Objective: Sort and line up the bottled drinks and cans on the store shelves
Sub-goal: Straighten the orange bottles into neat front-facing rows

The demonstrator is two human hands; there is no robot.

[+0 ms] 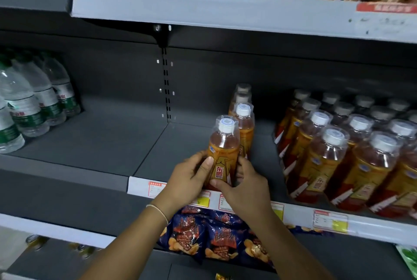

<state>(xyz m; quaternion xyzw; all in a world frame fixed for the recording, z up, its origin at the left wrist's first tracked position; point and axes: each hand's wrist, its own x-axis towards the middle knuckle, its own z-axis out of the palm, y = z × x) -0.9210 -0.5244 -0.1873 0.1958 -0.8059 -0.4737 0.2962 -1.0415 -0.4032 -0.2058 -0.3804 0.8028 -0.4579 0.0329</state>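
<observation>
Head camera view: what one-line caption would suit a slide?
The left hand and right hand grip the front orange bottle of a single row at the shelf edge, beside a block of bottles.

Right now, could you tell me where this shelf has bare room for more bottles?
The widest bare stretch of shelf lies between the water bottles and the orange bottle gripped by left hand and right hand. A narrower strip separates its row from the packed orange block, which is crowded.
</observation>
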